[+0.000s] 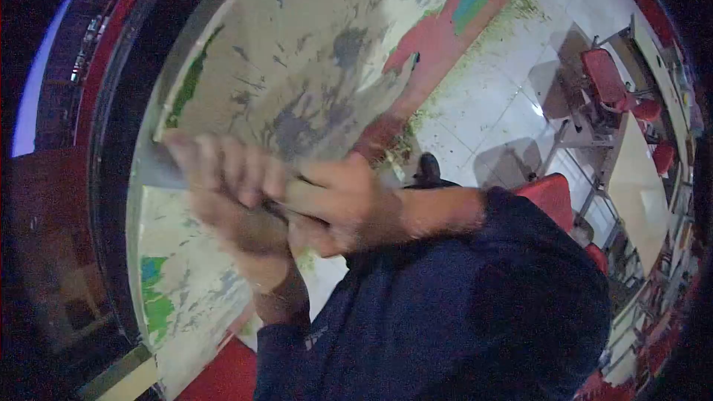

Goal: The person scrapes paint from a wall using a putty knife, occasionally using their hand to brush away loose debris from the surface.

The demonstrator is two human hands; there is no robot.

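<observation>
L hand (234, 178), centre-left of frame, is curled round smth w/ a flat grey blade (158, 168) poking out on its left, prob. a scraper; handle's hidden under the fingers. R hand (338, 204) is just behind, mid-frame, fingers bent in & up vs. the L hand; blur hides what they're on, so can't tell if it's got the handle too. Blade is over a patchy painted wall (297, 22), near the green strip (188, 93), upper left; can't tell if its edge touches. To do it well, IMO: keep blade low & near-flat, push w/ both arms in line, short strokes, get under loose paint 1st, don't let a corner dig in. Keep fingers behind the edge. Flakes (523, 7) on the tiled floor (459, 139), upper right, could be slippery, so mind footing.
</observation>
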